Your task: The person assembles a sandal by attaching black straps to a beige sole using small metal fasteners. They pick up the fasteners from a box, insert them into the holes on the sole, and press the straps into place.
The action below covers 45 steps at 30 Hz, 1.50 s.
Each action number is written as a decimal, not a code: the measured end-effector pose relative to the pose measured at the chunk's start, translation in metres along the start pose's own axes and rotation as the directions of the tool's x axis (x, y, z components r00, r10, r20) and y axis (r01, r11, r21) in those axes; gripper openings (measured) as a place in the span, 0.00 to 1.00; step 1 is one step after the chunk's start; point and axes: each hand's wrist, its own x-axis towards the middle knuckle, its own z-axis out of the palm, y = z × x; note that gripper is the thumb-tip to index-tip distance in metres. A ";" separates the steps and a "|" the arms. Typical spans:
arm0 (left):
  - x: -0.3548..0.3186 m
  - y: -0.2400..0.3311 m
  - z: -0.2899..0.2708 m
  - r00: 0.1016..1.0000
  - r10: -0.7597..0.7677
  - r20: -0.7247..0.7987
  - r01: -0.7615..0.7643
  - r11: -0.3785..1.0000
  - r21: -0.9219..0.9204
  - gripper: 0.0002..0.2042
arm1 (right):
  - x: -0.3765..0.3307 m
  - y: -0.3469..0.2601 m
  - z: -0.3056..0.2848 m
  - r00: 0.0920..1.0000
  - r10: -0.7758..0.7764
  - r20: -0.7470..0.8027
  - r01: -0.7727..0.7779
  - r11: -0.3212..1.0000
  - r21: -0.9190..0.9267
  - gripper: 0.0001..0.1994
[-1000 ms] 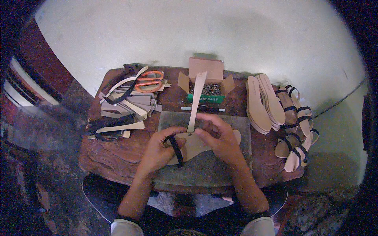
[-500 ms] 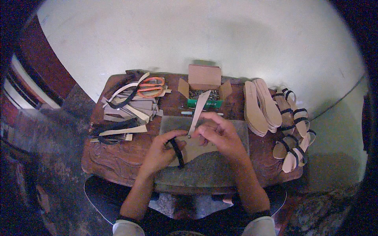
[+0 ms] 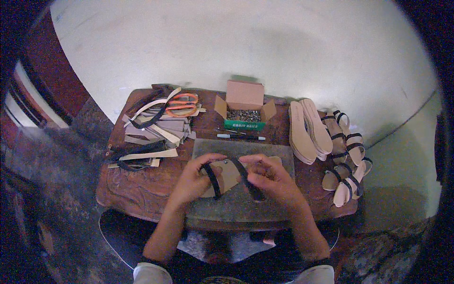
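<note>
A beige sandal sole [image 3: 228, 179] is held over the dark grey mat in front of me. My left hand [image 3: 194, 179] grips its left end, the thumb on the face, beside a black strap [image 3: 212, 181] that crosses that end. A small round metal nail head [image 3: 226, 162] shows near the sole's far edge. My right hand [image 3: 268, 174] pinches a second black strap [image 3: 244, 176], which curves from the far edge across the sole toward me. The part of the sole behind my right hand is mostly hidden.
An open box of small nails [image 3: 244, 115] stands at the back, a pen [image 3: 241, 137] before it. Strap strips [image 3: 161, 128] and orange-handled scissors [image 3: 182, 105] lie left. Stacked soles [image 3: 305, 132] and strapped sandals [image 3: 349, 182] lie right. The grey mat [image 3: 213, 210] covers the wooden table's middle.
The strap that stood up from the sole, pale side showing, is now bent over toward me with its black side showing. My right hand has moved slightly nearer to me, holding it.
</note>
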 end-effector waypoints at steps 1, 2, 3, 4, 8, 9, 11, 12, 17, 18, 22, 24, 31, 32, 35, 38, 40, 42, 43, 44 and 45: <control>0.000 -0.003 -0.001 1.000 0.007 -0.007 -0.007 1.000 -0.028 0.15 | -0.008 -0.006 0.010 0.998 0.027 -0.054 -0.022 0.996 0.088 0.18; 0.001 -0.009 -0.001 1.000 0.013 -0.015 -0.014 0.998 -0.056 0.14 | -0.012 -0.008 0.015 0.993 0.059 -0.104 -0.040 0.983 0.177 0.16; 0.001 -0.012 -0.002 1.000 0.020 -0.022 -0.021 0.996 -0.083 0.14 | -0.012 -0.005 0.015 0.994 0.081 -0.075 -0.068 0.985 0.160 0.15; 0.001 -0.013 -0.001 0.999 0.000 -0.051 -0.006 0.992 -0.124 0.15 | -0.011 0.001 0.012 0.993 0.106 -0.049 -0.098 0.985 0.144 0.15; 0.001 -0.013 0.001 0.986 -0.103 -0.131 0.066 0.963 -0.260 0.16 | -0.015 0.008 0.011 0.993 0.115 -0.015 -0.114 0.990 0.079 0.10; 0.001 -0.012 0.001 0.981 -0.133 -0.141 0.087 0.954 -0.287 0.16 | -0.015 0.014 0.010 0.999 0.016 -0.037 -0.016 1.000 0.012 0.10; 0.001 -0.009 0.004 0.978 -0.097 -0.187 0.040 0.956 -0.289 0.16 | -0.010 0.025 0.010 0.981 -0.186 -0.063 0.177 0.977 -0.122 0.08; 0.001 -0.006 0.006 0.975 -0.079 -0.209 0.016 0.957 -0.290 0.17 | -0.011 0.025 0.009 0.979 -0.152 -0.133 0.121 0.968 -0.219 0.08; -0.004 0.010 0.020 0.941 -0.013 -0.338 -0.075 0.966 -0.247 0.16 | -0.008 0.027 0.014 0.933 -0.179 -0.312 0.059 0.931 -0.359 0.09; -0.005 0.011 0.022 0.941 -0.015 -0.338 -0.077 0.963 -0.259 0.16 | -0.008 0.027 0.015 0.931 -0.197 -0.308 0.080 0.932 -0.353 0.09; -0.009 0.019 0.027 0.936 -0.005 -0.353 -0.074 0.975 -0.210 0.16 | -0.008 0.020 0.021 0.920 -0.228 -0.319 0.087 0.912 -0.401 0.10; -0.011 0.021 0.032 0.930 0.038 -0.365 -0.111 0.977 -0.182 0.17 | -0.006 0.021 0.023 0.905 -0.248 -0.344 0.081 0.897 -0.434 0.11; -0.010 0.008 0.041 0.843 0.096 -0.529 -0.197 0.971 -0.137 0.18 | 0.004 0.028 0.024 0.763 -0.503 -0.405 0.236 0.801 -0.550 0.13; -0.011 0.010 0.043 0.836 0.100 -0.539 -0.196 0.973 -0.124 0.18 | 0.005 0.027 0.024 0.756 -0.506 -0.415 0.224 0.795 -0.563 0.14; -0.012 0.008 0.047 0.818 0.105 -0.565 -0.202 0.973 -0.112 0.18 | 0.007 0.027 0.025 0.741 -0.507 -0.441 0.247 0.815 -0.524 0.15; -0.013 0.012 0.049 0.812 0.107 -0.574 -0.185 0.979 -0.080 0.18 | 0.008 0.026 0.025 0.756 -0.494 -0.429 0.242 0.820 -0.518 0.14; -0.013 0.013 0.051 0.805 0.119 -0.581 -0.195 0.978 -0.070 0.18 | 0.010 0.032 0.028 0.768 -0.469 -0.437 0.222 0.834 -0.504 0.15; -0.013 0.010 0.053 0.791 0.142 -0.595 -0.235 0.968 -0.082 0.19 | 0.009 0.032 0.031 0.796 -0.405 -0.449 0.171 0.863 -0.476 0.14; -0.014 0.011 0.053 0.788 0.130 -0.602 -0.222 0.972 -0.081 0.19 | 0.008 0.030 0.034 0.819 -0.352 -0.453 0.131 0.883 -0.450 0.13; -0.015 0.014 0.054 0.784 0.118 -0.610 -0.208 0.975 -0.080 0.20 | 0.007 0.028 0.037 0.839 -0.298 -0.455 0.090 0.901 -0.425 0.12; -0.016 0.015 0.054 0.780 0.106 -0.617 -0.195 0.978 -0.079 0.20 | 0.008 0.028 0.038 0.848 -0.287 -0.445 0.092 0.907 -0.410 0.12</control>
